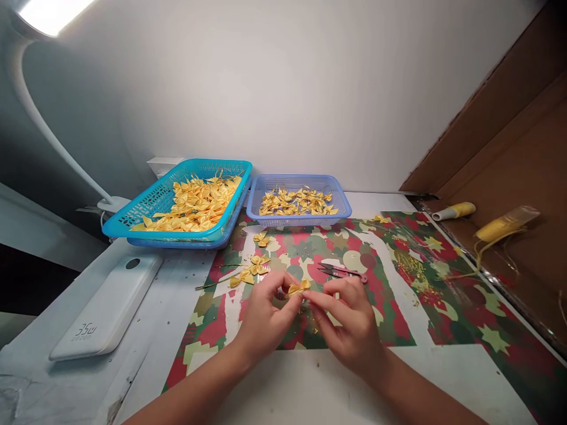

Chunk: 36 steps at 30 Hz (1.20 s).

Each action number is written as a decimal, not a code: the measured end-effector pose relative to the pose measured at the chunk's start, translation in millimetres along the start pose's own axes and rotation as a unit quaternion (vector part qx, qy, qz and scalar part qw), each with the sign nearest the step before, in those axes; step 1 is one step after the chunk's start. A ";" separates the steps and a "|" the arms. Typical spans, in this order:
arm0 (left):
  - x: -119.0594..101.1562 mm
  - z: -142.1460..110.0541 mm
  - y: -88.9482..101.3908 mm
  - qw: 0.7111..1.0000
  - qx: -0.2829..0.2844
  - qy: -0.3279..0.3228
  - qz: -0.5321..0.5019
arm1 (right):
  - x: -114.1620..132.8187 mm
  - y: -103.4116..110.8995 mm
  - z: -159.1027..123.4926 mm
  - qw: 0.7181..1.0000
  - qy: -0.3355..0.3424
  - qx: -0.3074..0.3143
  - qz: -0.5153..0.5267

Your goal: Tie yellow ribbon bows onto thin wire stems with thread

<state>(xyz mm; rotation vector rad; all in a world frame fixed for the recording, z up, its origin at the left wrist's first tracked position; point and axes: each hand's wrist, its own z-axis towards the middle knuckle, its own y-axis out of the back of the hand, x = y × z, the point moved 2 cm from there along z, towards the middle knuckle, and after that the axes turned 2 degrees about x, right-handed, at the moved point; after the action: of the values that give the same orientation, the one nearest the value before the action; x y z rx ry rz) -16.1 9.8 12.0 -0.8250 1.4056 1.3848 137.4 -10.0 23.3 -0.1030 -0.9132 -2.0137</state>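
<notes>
Your left hand (268,314) pinches a yellow bow (299,288) on your side of the purple basket (301,221), probably to steady it for your right hand (352,319), whose fingertips come up to its edge; whether they grip anything, I cannot tell. Snips (348,271) lie nearer you than the basket, likely placed for easy reach.

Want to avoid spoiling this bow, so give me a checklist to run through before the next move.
1. Yellow bow held: ok, in the fingers of the left hand.
2. Right hand pinching it: cannot tell; its fingertips are at the bow's edge.
3. Snips nearby: ok, lying just beyond the hands.
4. Patterned sheet free of scraps: not ok, gold bits lie rightward.
5. Lamp lit: ok.
</notes>
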 end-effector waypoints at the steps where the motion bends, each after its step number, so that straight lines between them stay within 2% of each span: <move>1: -0.8 -0.9 -0.7 0.999 -0.001 -0.021 0.028 | 0.0 -1.9 -0.8 1.000 -0.004 0.005 -0.019; 5: -2.2 -3.0 -2.6 0.993 0.000 -0.073 0.091 | -2.4 -6.1 -3.4 0.997 -0.016 0.027 -0.069; 11: -2.4 -3.6 -3.6 0.992 0.010 -0.076 0.097 | -2.2 -9.8 -5.5 0.995 0.000 0.028 -0.099; 15: -1.1 -1.0 -3.2 0.997 0.003 -0.036 0.063 | -1.5 -6.6 -5.9 1.000 0.000 -0.018 -0.025; 18: 2.0 2.6 -2.4 0.999 0.009 0.033 -0.009 | -4.6 -0.4 -3.6 0.994 -0.048 -0.044 0.085; 21: 5.3 5.6 -3.5 0.989 0.036 0.097 -0.104 | -10.7 3.7 -0.4 0.964 -0.140 -0.060 0.217; 25: 8.8 6.9 -5.4 0.977 0.050 0.135 -0.160 | -17.3 0.9 1.5 0.877 -0.267 -0.038 0.398; 27: 9.8 6.7 -6.0 0.973 0.051 0.141 -0.174 | -19.1 -2.1 1.9 0.834 -0.318 -0.007 0.451; 29: 9.7 6.5 -6.2 0.970 0.053 0.146 -0.186 | -20.4 -3.8 3.0 0.807 -0.348 0.016 0.478; 31: 8.7 6.5 -5.9 0.968 0.052 0.151 -0.195 | -22.1 -4.3 4.6 0.799 -0.358 0.035 0.483; 36: 5.7 7.9 -4.2 0.962 0.043 0.160 -0.218 | -28.5 -3.9 6.2 0.813 -0.371 0.061 0.444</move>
<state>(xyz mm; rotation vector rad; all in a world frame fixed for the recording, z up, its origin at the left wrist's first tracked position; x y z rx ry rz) -12.6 17.9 6.1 -1.2552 1.4020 0.8725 149.8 15.0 14.3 -1.1001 -1.1567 -0.9880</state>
